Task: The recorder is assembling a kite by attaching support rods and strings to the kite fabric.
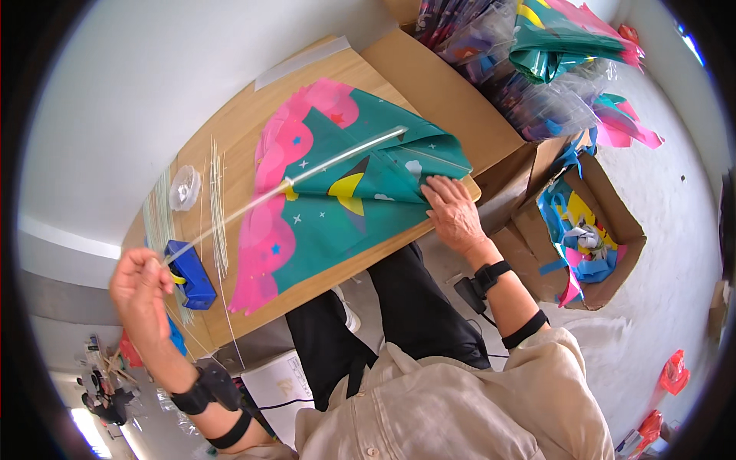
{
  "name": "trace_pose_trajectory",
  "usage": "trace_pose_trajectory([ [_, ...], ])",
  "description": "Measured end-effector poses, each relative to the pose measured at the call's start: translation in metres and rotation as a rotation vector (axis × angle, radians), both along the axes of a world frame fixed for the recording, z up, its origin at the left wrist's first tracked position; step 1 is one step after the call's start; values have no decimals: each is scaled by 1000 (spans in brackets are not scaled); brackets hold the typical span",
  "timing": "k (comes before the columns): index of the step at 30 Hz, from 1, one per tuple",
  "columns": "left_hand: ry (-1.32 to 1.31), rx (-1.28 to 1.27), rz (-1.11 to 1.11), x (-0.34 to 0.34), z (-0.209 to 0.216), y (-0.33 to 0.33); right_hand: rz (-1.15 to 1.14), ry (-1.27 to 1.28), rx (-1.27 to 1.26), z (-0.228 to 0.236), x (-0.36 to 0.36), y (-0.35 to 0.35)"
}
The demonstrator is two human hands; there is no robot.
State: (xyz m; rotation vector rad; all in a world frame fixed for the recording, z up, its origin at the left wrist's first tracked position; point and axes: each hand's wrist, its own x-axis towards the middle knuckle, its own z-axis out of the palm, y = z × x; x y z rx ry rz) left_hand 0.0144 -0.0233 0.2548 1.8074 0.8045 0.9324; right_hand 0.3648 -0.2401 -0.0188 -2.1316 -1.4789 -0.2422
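Our thin pale rod (230, 218) runs from the near left toward the far right, its far part lying across the printed plastic sheet (330, 245), where it looks broader and shinier. The sheet, green with a scalloped pink border and stars, clouds and a yellow patch, is spread on our wooden tabletop (230, 142), its right side folded over. Our left hand (142, 287) has its grip clamped on the rod's near-left end, thumb against fingers. Our right hand (456, 215) rests on the sheet's right edge; we cannot tell whether its grip pinches the plastic or only presses it.

Left of the sheet lie loose thin sticks (218, 207), a clear plastic dish (185, 189) and, just beside our left hand, a blue tape dispenser (197, 282). On the right, an open cardboard box (627, 230) on the floor holds coloured scraps (586, 238); farther off, clear-wrapped packs (548, 107) sit by a larger carton (437, 88).
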Motion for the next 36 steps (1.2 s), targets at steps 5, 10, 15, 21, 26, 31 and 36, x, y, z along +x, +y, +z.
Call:
trace_pose_trajectory([
  [5,-37,-117,87,-32,-41,-18,128,45,161,31,-33,28],
  [10,-109,-138,138,-54,-59,-26,297,18,14,13,-78,41],
  [15,-209,-181,137,-96,-89,-24,-4,1622,428,19,-88,53],
  [21,-246,-168,127,-123,-111,-24,88,2134,501,65,-76,60],
  [26,-230,-152,154,-124,-114,-30,123,2108,484,73,-77,68],
  [31,-220,-166,130,-116,-113,-31,95,2055,492,74,-79,67],
  [36,-165,-160,124,-114,-115,-30,15,2042,453,72,-78,61],
])
